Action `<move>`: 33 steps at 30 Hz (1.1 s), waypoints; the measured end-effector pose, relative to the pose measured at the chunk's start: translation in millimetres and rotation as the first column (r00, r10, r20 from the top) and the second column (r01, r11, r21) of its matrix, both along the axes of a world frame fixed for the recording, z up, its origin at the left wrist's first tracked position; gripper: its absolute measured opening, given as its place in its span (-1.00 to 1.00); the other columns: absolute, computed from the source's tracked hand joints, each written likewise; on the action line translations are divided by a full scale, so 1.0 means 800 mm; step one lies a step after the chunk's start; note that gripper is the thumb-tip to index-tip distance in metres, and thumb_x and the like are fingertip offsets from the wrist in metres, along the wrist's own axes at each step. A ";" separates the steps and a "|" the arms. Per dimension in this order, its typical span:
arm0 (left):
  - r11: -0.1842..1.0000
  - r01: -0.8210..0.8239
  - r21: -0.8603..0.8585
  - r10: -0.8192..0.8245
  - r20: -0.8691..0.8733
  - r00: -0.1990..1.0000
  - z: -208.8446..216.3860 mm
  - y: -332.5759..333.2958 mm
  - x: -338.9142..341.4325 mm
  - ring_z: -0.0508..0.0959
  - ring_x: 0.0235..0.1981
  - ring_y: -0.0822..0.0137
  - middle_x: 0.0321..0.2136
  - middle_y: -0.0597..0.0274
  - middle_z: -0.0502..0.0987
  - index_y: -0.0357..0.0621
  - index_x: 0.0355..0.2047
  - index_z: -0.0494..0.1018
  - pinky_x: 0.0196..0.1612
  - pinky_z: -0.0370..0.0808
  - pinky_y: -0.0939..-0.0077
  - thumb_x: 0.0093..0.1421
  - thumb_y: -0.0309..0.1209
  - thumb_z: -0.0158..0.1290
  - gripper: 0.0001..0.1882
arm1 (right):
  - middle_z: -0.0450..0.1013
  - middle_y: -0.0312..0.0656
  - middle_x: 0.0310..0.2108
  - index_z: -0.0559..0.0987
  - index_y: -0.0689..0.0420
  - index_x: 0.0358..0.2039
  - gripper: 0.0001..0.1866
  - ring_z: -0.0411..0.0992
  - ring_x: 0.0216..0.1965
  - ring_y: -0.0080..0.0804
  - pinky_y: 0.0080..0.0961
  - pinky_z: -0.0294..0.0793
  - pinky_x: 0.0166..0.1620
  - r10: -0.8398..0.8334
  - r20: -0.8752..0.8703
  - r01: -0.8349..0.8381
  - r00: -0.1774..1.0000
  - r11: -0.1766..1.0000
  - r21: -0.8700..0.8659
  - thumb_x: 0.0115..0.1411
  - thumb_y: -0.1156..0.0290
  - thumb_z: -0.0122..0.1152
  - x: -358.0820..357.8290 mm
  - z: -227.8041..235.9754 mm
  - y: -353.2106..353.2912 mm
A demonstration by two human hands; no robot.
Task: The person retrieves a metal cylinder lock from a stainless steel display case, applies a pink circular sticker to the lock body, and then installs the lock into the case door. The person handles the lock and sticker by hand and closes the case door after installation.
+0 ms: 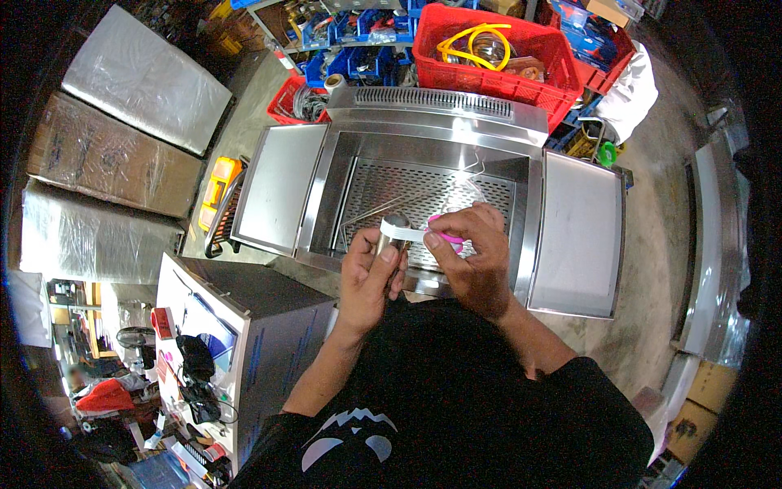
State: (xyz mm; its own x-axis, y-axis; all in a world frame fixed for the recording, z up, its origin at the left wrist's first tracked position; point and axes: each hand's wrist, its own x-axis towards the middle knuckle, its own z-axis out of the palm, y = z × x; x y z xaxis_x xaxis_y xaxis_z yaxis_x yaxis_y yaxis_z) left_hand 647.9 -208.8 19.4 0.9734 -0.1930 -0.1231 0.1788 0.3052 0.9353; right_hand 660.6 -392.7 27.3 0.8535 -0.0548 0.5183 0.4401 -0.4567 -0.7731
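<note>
My left hand (368, 277) is closed round a short metal cylinder (396, 221), held upright with its round end up. White tape (404, 234) wraps the cylinder near its top and stretches across to the right. My right hand (479, 259) pinches a pink ring-shaped tape spool (446, 231), from which the tape runs. Below both hands lies a stainless steel unit (533, 236) with a perforated tray (423, 181) in its basin. Thin metal rods (373, 212) rest on the tray at the left. A bent wire (475, 163) shows at its far right.
Flat side shelves (580, 236) flank the steel unit. Behind it stand a red crate (497, 81) with a yellow hose (489, 57), and blue parts bins (366, 61). Wrapped boxes (114, 155) are stacked at left, and a cluttered white-topped cabinet (281, 342) stands near my left arm.
</note>
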 end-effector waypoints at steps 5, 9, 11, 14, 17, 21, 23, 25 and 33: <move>0.994 0.030 -0.108 -0.035 -0.046 0.998 0.003 0.000 -0.002 0.36 -0.65 0.56 -0.44 0.24 0.48 -0.13 -0.08 0.32 -0.64 0.29 0.71 0.44 -0.23 0.00 -0.76 | 0.61 -0.23 -0.42 0.69 0.11 -0.26 -0.83 0.54 -0.33 -0.34 -0.22 0.26 0.15 0.016 -0.014 -0.015 1.000 1.000 0.026 0.11 0.40 0.40 0.002 0.001 0.003; 0.977 0.054 -0.207 -0.081 -0.123 0.989 0.008 0.002 -0.004 0.33 -0.68 0.54 -0.43 0.21 0.47 -0.13 -0.05 0.31 -0.68 0.27 0.71 0.46 -0.17 -0.05 -0.71 | 0.61 -0.21 -0.41 0.70 0.10 -0.22 -0.80 0.51 -0.35 -0.34 -0.26 0.26 0.11 0.047 -0.008 -0.046 0.999 0.997 0.058 0.12 0.38 0.40 0.003 0.002 0.006; 0.956 0.079 -0.282 -0.124 -0.145 0.982 0.008 0.004 -0.006 0.33 -0.69 0.54 -0.45 0.21 0.45 -0.14 -0.02 0.31 -0.69 0.26 0.72 0.46 -0.11 -0.09 -0.66 | 0.61 -0.20 -0.41 0.71 0.11 -0.20 -0.78 0.51 -0.34 -0.35 -0.26 0.26 0.09 0.074 -0.033 -0.071 0.997 0.995 0.071 0.12 0.37 0.39 0.003 0.003 0.006; 0.894 0.152 -0.422 -0.249 -0.186 0.950 0.001 0.009 -0.007 0.31 -0.72 0.54 -0.48 0.22 0.43 -0.18 0.00 0.32 -0.72 0.25 0.71 0.48 -0.02 -0.16 -0.56 | 0.60 -0.19 -0.41 0.72 0.11 -0.18 -0.76 0.49 -0.34 -0.35 -0.27 0.27 0.07 0.110 -0.040 -0.106 0.993 0.990 0.094 0.12 0.37 0.39 0.004 0.005 0.007; 0.827 0.219 -0.518 -0.368 -0.204 0.907 -0.012 0.017 -0.006 0.29 -0.76 0.53 -0.54 0.25 0.39 -0.22 -0.01 0.33 -0.74 0.25 0.69 0.48 0.07 -0.24 -0.46 | 0.59 -0.20 -0.42 0.72 0.10 -0.16 -0.74 0.47 -0.34 -0.33 -0.28 0.28 0.04 0.164 -0.045 -0.158 0.985 0.982 0.107 0.12 0.37 0.39 0.005 0.009 0.007; 0.645 0.286 -0.709 -0.563 -0.188 0.805 -0.026 0.029 0.002 0.30 -0.80 0.49 -0.58 0.25 0.42 -0.26 -0.06 0.37 -0.76 0.24 0.68 0.47 0.14 -0.31 -0.37 | 0.56 -0.19 -0.41 0.72 0.11 -0.19 -0.78 0.44 -0.32 -0.30 -0.29 0.30 0.00 0.343 -0.160 -0.322 0.925 0.936 0.146 0.15 0.36 0.36 0.006 0.013 0.003; 0.822 0.309 -0.478 -0.492 -0.324 0.808 -0.021 0.038 0.008 0.38 -0.75 0.46 -0.56 0.22 0.47 -0.25 -0.08 0.39 -0.71 0.32 0.66 0.48 0.13 -0.34 -0.37 | 0.55 -0.18 -0.39 0.70 0.13 -0.22 -0.81 0.43 -0.30 -0.29 -0.29 0.33 -0.04 0.306 -0.172 -0.297 0.936 0.952 0.077 0.17 0.36 0.33 0.005 0.012 0.003; 0.933 0.337 -0.123 -0.359 -0.326 0.875 -0.014 0.037 0.013 0.45 -0.69 0.44 -0.53 0.19 0.51 -0.24 -0.09 0.41 -0.65 0.37 0.64 0.49 0.09 -0.33 -0.40 | 0.54 -0.17 -0.37 0.69 0.16 -0.24 -0.82 0.43 -0.27 -0.26 -0.30 0.35 -0.07 0.251 -0.176 -0.247 0.952 0.968 0.045 0.19 0.36 0.32 0.004 0.009 0.004; 0.495 -0.337 0.801 -0.011 0.394 0.919 0.003 -0.008 0.001 0.67 -0.30 -0.16 -0.33 -0.08 0.62 -0.15 -0.03 0.41 -0.27 0.59 0.09 0.21 -0.11 0.26 -0.52 | 0.55 -0.09 -0.27 0.64 0.19 -0.15 -0.78 0.48 -0.17 -0.22 -0.29 0.40 0.00 0.113 -0.241 -0.092 0.964 0.991 0.095 0.22 0.39 0.27 0.000 -0.006 0.012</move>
